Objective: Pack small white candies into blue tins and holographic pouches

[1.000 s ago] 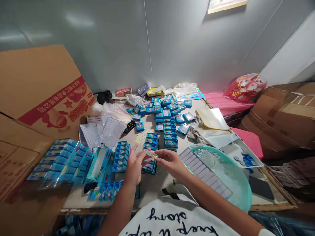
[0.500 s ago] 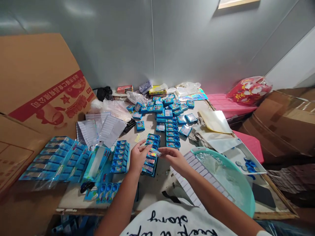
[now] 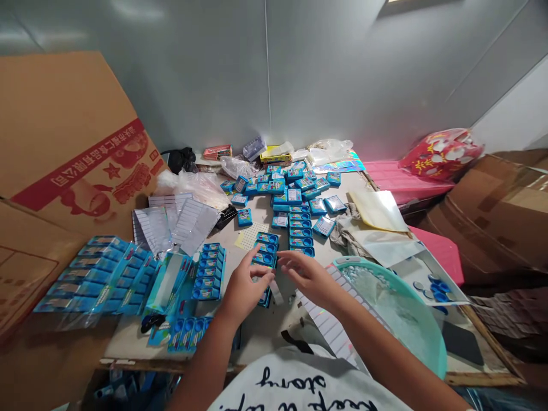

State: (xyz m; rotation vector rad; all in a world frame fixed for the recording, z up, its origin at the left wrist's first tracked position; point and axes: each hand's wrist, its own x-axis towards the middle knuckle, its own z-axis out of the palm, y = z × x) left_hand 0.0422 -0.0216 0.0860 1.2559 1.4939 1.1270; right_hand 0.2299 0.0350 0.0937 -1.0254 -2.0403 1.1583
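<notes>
My left hand [image 3: 244, 288] is over the stack of blue trays [image 3: 268, 240] at the front middle. Its index finger points up and away. Thumb and other fingers come together at a small pale strip [image 3: 277, 292], which hangs down at the thumb tip. Opposite it, my right hand [image 3: 314, 279] is open, fingers stretched toward the left hand, holding nothing I can see. Under my right forearm lies a sheet of rectangular labels [image 3: 331, 325]. Each blue tray shows a round recess. The fingers hide part of the stack.
Another row of trays [image 3: 301, 225] and loose blue boxes [image 3: 276, 187] lie farther back. A turquoise basin [image 3: 439, 342] with clear material stands right. Wrapped blue packs [image 3: 94, 277] and a tall carton [image 3: 64, 142] are left. A black phone-like slab [image 3: 462, 343] lies at the right edge.
Both hands were pinching the small shiny strip between them. Now my right hand has let go and its fingers are spread, while the strip hangs at my left thumb.
</notes>
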